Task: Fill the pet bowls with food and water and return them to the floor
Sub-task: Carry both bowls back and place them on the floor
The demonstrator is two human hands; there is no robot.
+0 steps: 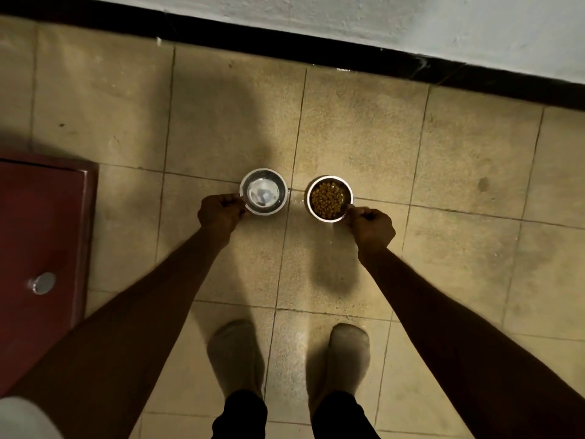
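A person bends over a tiled floor [364, 128] near the foot of a pale wall, arms stretched down with a steel pet bowl in each of the two hands, which are well apart. At far left stands a dark red cabinet door [41, 236] with a round metal knob [42, 282]. Next, the left hand [220, 213] is closed on the near-left rim of the water bowl [263, 191], whose contents show as a pale, reflective disc. Just beside it, with a narrow strip of tile between, the food bowl [329, 198] holds a heap of brown kibble [327, 200]; the right hand [372, 228] is pinched on its near-right rim. Whether the bowls already rest on the floor or hang just above it cannot be told from this angle, though a wet-looking patch shows between them. The person's two feet in light socks are planted below the bowls. Judging by their look, the bowls are rigid, smooth and likely slippery when wet; the water bowl should be the heavier and the one prone to slopping, so it wants a level, steady rim grip, while the kibble bowl is probably lighter and more forgiving.
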